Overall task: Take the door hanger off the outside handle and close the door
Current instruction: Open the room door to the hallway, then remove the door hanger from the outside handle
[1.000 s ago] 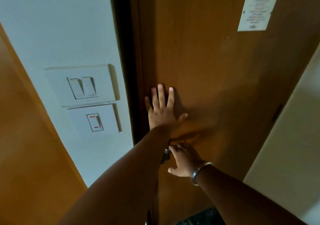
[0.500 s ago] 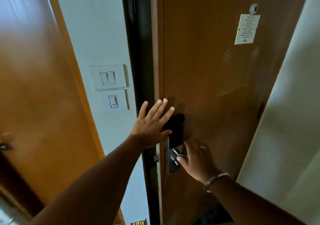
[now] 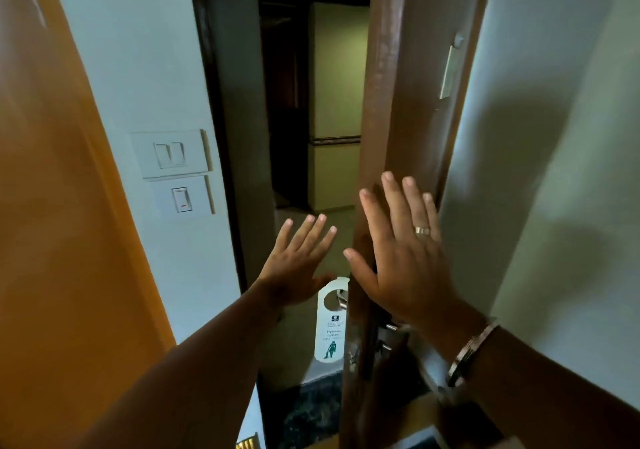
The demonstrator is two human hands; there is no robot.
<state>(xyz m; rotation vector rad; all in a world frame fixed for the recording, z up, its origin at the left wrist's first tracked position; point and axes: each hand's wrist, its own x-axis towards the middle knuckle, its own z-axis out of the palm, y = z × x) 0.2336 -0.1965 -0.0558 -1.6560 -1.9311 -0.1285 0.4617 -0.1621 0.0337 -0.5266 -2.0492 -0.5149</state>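
Head view: both flat-spread hands, left (image 3: 294, 272) and right (image 3: 401, 258), flank the glossy wooden door (image 3: 388, 102); white rounded hanger (image 3: 330, 324) hangs.

Both arms are stretched out forward, forearms bare, coming in from the bottom of the view. Left hand (image 3: 294, 268) is open flat, back of the hand toward the camera, fingers spread a bit and pointing up and slightly right, thumb tucked low on the right side, holding nothing. Right hand (image 3: 398, 251) is also wide open, fingers straight up and fanned, thumb sticking out to the left. It sits higher and looks bigger than the left one. There's a ring (image 3: 422, 230) on one finger and a metal bangle (image 3: 472, 351) around the right wrist.
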